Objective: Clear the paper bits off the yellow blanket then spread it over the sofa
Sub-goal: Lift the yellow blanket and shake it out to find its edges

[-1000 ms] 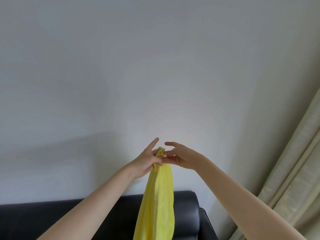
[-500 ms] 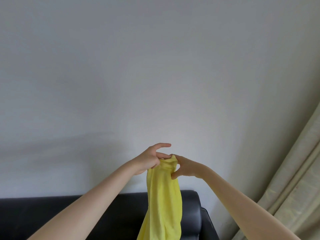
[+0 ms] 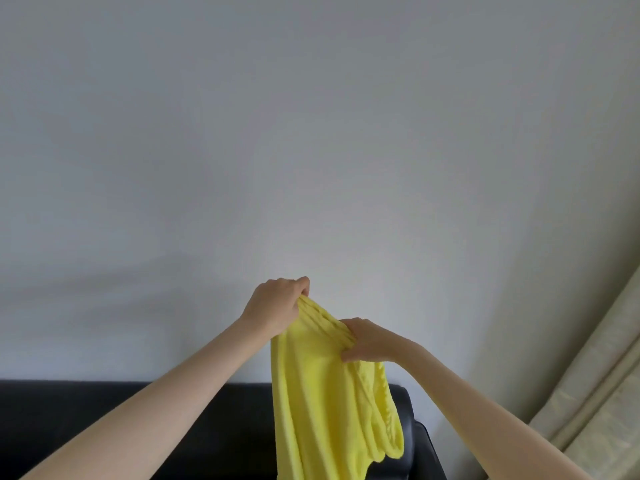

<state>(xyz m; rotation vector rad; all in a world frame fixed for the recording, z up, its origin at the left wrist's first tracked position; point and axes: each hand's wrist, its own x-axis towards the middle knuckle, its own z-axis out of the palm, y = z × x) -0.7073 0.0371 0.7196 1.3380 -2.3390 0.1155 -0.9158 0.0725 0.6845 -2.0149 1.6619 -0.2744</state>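
the soft yellow fleece blanket (image 3: 322, 393) hangs in the air in front of a pale grey wall (image 3: 311, 133), gathered into folds along its top edge and falling in a loose drape that runs out of view at the bottom. its lower part hangs in front of the back of a black leather sofa (image 3: 104, 417), which stretches across the bottom of the view; whether the cloth touches the sofa cannot be told. no paper bits show on the visible side of the cloth.

the left hand (image 3: 277, 306) holds the highest point of the bunched edge, its fingers curled over and closed tight on the fabric. the right hand (image 3: 367, 341) sits lower and to the right, just beside the left, its fingers bent round the same gathered edge with the thumb underneath, pinching the folds. a short ridge of bunched cloth runs between the two grips. both bare forearms reach up from the lower corners.

a cream-coloured pleated curtain (image 3: 595, 382) hangs at the right edge, near the sofa's end.
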